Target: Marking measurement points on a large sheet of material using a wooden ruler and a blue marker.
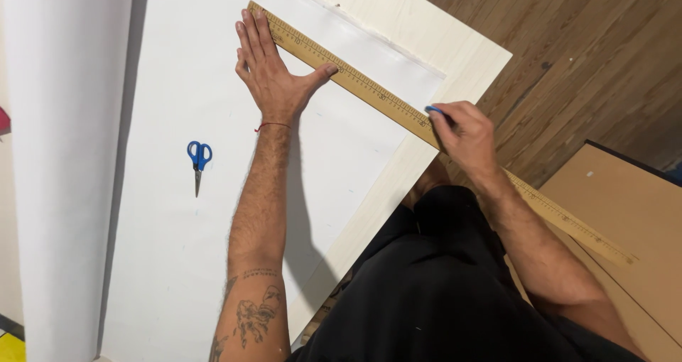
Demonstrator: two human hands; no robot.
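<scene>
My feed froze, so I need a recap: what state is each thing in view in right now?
Long wooden ruler: flat, slanting across the sheet, pinned by the left hand.
Large white paper sheet: spread flat over the pale wooden board.
Blue-handled scissors: closed, lying untouched on the sheet.
Blue marking tool: pinched in the right hand, tip at the ruler's edge.

head view, steeply down, close

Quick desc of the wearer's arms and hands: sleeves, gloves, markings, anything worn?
Both arms are bare from elbow to hand: no sleeves in view, no gloves. The left hand has a thin red thread bracelet at the wrist; the left forearm carries dark ink tattoos, a dotted band above a figure design. The right hand and forearm show no jewellery or markings. Dark black clothing covers the lap.
</scene>
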